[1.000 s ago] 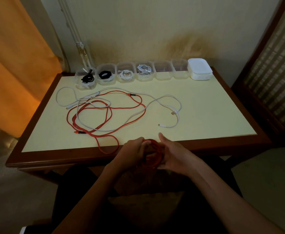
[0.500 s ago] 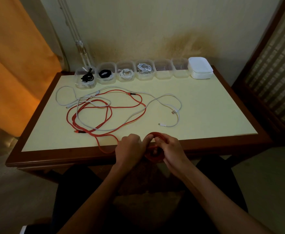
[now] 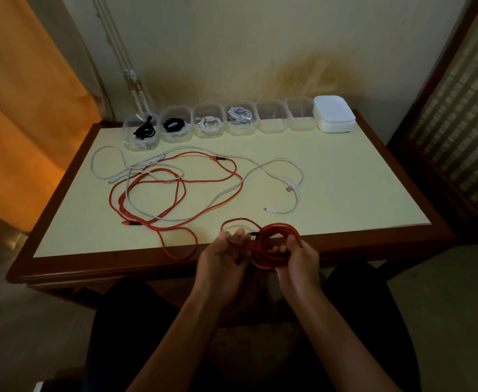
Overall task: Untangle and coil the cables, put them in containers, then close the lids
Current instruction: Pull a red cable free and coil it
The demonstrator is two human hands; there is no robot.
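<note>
A red cable coil (image 3: 274, 246) hangs at the table's near edge, gripped on its right side by my right hand (image 3: 298, 257). My left hand (image 3: 226, 254) pinches the coil's loose end, which arcs in a small loop (image 3: 236, 222) over the tabletop. A second red cable (image 3: 175, 188) lies tangled with a white cable (image 3: 277, 171) across the middle of the table. Along the far edge stands a row of clear containers (image 3: 240, 118): the left ones hold black and white coiled cables, and two on the right (image 3: 286, 118) hold none. A stack of white lids (image 3: 334, 114) sits at the row's right end.
The yellow tabletop (image 3: 359, 179) has a dark wooden rim. An orange curtain (image 3: 20, 94) hangs at the left, a woven screen (image 3: 464, 123) stands at the right, and the wall is just behind the containers.
The coil has risen and tilted more upright between my hands. My left hand has drawn the loose end out to the left, forming a small loop.
</note>
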